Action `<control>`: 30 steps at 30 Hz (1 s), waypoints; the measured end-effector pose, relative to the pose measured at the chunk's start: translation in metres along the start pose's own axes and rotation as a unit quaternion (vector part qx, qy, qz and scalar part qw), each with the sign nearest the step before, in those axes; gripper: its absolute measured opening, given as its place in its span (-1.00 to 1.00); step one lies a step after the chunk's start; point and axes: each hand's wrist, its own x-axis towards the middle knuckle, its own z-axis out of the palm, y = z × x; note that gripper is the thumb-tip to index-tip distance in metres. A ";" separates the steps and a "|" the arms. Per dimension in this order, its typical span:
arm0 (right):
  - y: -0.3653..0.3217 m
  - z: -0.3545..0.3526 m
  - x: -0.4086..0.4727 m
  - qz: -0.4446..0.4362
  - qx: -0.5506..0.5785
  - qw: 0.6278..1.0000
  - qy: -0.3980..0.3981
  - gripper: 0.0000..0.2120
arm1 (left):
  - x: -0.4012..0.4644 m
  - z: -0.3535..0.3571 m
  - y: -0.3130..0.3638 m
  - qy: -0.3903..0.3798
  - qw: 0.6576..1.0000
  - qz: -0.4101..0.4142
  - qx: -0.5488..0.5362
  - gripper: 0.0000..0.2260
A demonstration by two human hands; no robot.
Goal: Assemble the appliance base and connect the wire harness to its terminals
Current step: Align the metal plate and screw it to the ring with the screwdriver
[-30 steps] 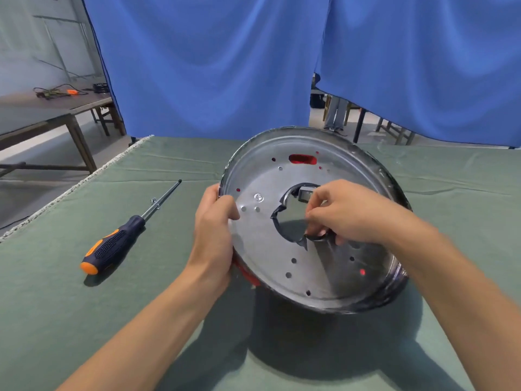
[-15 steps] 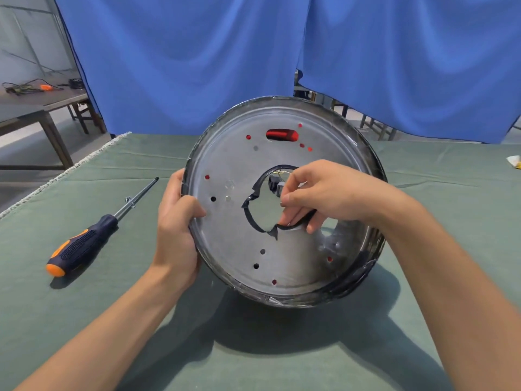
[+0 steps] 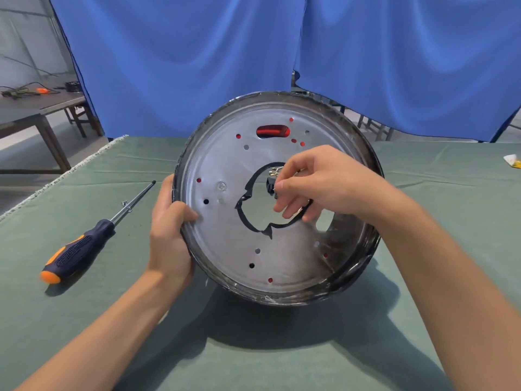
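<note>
Base [image 3: 225,221] now tipped more upright; left hand [image 3: 169,235] grips rim, right hand [image 3: 318,182] pinches black connector [image 3: 270,185] in centre opening — terminal hookup underway.

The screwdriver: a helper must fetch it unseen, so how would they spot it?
Start at the round metal base standing tilted on the green table. Left of it, beyond the left hand, lies the screwdriver, alone there, with a dark, orange-capped handle.

Silver base [image 3: 225,249], orange-black screwdriver [image 3: 76,249], blue curtain [image 3: 183,57]
</note>
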 end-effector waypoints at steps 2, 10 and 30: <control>0.000 0.005 0.002 -0.012 -0.009 0.999 0.031 -0.89 | 0.001 0.001 0.002 0.005 1.000 -0.020 -0.010 -0.61; 0.007 0.056 0.019 -0.005 -0.104 0.991 0.087 -0.82 | -0.001 0.005 0.001 0.018 0.988 -0.154 0.007 -0.75; 0.017 0.063 0.024 0.072 0.182 0.975 0.107 -0.76 | 0.019 -0.003 0.002 0.080 0.979 -0.124 0.142 -0.64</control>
